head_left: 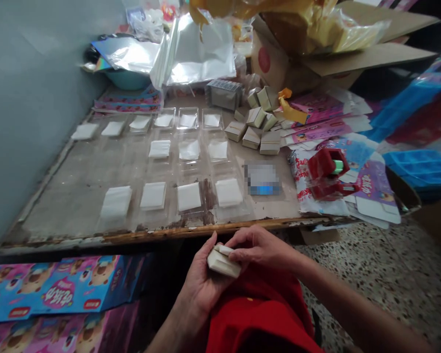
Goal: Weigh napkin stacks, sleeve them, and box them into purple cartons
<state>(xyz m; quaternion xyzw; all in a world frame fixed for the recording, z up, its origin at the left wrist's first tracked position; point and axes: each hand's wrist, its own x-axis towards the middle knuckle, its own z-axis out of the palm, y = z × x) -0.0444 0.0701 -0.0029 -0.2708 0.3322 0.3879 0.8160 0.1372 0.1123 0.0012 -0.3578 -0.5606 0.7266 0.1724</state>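
Note:
Near my lap, in front of the table edge, my left hand (201, 283) cradles a thick stack of small off-white cards (223, 264), its thumb along one side. My right hand (260, 248) pinches a thinner part of the same stack at its upper right, fingers and thumb pressed together. Clear plastic trays (165, 167) stand in rows on the table. Several of them carry a small white stack (229, 192) like the one in my hands. Further back, banded blocks of cards (255, 117) lie in a loose heap.
A red tape dispenser (321, 169) rests on packets at the table's right. Flattened pink boxes (327, 113) and an open carton (279, 61) lie behind. Blue printed boxes (59, 284) stand at lower left. A worn wooden edge (161, 231) borders the table.

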